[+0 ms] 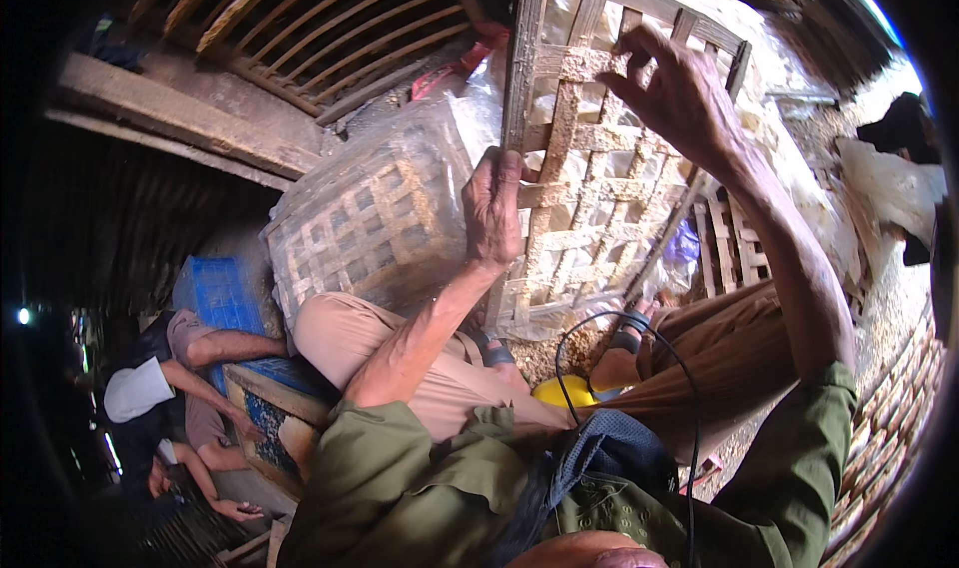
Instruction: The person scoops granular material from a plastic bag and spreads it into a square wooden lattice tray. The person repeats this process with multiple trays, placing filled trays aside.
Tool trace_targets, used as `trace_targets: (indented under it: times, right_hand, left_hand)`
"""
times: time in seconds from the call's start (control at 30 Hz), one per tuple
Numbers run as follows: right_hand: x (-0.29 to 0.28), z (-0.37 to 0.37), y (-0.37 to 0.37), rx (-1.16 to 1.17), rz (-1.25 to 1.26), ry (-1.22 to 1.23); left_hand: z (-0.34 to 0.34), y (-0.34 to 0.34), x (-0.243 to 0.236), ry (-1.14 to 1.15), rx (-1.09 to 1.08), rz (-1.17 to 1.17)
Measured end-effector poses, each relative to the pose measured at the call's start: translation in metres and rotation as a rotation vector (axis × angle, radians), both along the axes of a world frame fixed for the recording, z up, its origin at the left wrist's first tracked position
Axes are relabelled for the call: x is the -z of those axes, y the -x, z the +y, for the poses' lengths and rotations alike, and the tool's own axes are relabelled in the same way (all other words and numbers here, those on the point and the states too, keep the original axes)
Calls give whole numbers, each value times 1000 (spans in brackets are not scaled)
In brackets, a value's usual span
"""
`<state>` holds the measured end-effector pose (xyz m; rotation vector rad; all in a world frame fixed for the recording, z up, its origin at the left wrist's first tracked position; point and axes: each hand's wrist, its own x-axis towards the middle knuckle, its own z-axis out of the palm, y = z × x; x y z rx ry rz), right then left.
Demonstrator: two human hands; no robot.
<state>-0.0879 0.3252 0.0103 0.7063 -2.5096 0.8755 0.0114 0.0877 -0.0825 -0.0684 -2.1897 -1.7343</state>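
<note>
A woven bamboo lattice tray (591, 164) with a wooden rim stands tilted before me, its slats coated with pale crumbs. My left hand (495, 203) is closed on the tray's left rim, thumb in front; the other fingers are partly hidden. Over the tray's upper part hovers my right hand (671, 93), with thumb and forefinger curved and apart and nothing visible between them. Whether its fingertips touch the slats I cannot tell. Clear plastic sheeting (769, 158) shows behind and beside the lattice. Between my sandalled feet lies a yellow rounded thing (562, 390).
Left of the tray stands a lattice-sided basket (365, 218) wrapped in plastic. A slatted wooden rack (330, 33) and a beam (180, 118) are at the upper left. A blue crate (218, 293) and co-workers' arms (215, 393) are at the left. A black cable (689, 388) loops over my legs.
</note>
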Motion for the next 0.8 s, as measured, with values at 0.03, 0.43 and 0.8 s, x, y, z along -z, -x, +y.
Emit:
trace_targets:
  times: [0.03,0.43,0.8]
  right_hand:
    - [-3,-1,4,-64,191,-49]
    - [-15,77,46,26,295,-218]
    - [18,105,78,-125,-161,-133]
  left_hand:
    - [-1,-3,2,2,17,4]
    - [-5,15,24,-179,-38,-38]
    - [-12,24,13,-210,-43,26]
